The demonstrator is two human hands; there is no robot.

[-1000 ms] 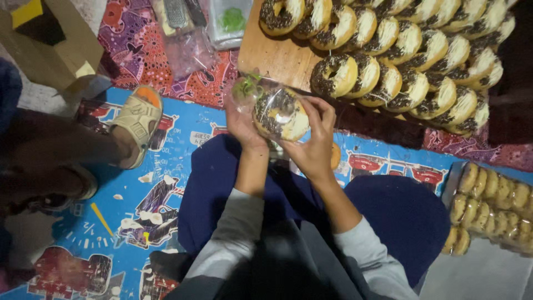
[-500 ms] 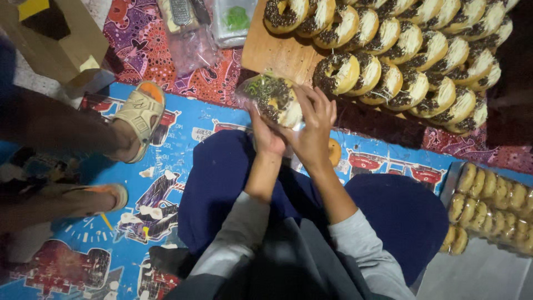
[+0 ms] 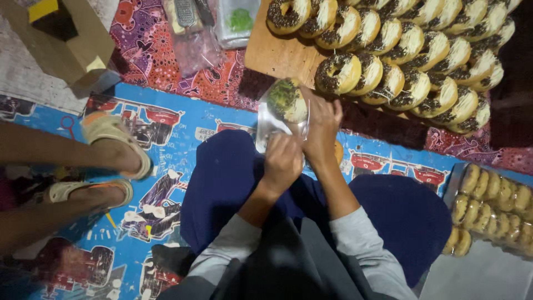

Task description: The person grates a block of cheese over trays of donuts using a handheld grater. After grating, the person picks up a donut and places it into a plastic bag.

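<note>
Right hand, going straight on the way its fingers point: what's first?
Probably the nearest doughnut on the wooden board; the right hand points up-frame toward it, though depth is unclear.

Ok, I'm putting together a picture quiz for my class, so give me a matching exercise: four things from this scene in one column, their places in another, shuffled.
Things:
1. bagged doughnut
2. wooden board
3. sandalled feet
4. tray of plain doughnuts

Places:
A. far right, beside the knee
B. between left hand and right hand
C. left, on the blue mat
D. top, under rows of iced doughnuts

Pairs: 1-B, 2-D, 3-C, 4-A
</note>
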